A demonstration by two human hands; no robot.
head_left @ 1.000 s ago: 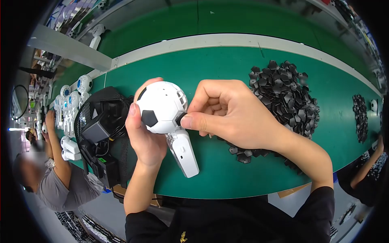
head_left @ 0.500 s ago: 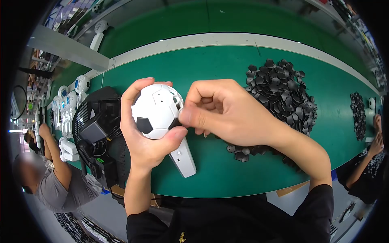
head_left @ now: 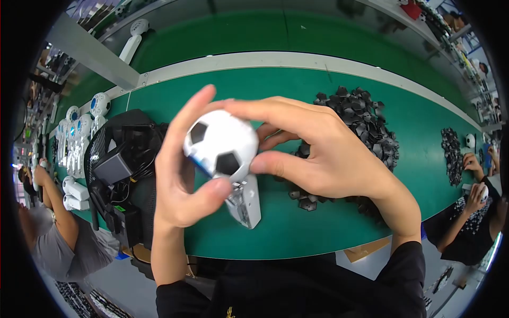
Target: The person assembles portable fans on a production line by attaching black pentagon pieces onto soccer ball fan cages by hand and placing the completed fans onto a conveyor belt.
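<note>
Between my hands is a white handheld device with a round football-patterned head [head_left: 238, 132], slightly blurred, and black pentagons on its face. Its handle [head_left: 248, 204] points down toward me, with a shiny, clear-looking surface on one side. My left hand [head_left: 180, 175] cups the head from the left, its thumb at the lower edge near the handle. From the right, my right hand [head_left: 318, 143] grips the head, fingers over the top and thumb against the side. A heap of black pentagon pieces [head_left: 366, 119] lies behind and beside my right forearm.
At left, a black mesh tray [head_left: 101, 153] holds a power adapter [head_left: 114, 161] and cables. Several similar white devices [head_left: 79, 135] stand beyond it. Another pentagon pile [head_left: 452, 156] lies at far right. Co-workers sit on both sides of the green table [head_left: 233, 241].
The device has been turned, so different pentagons and the shiny side of the handle show. My right hand has gone from pinching at the head's edge to gripping around it.
</note>
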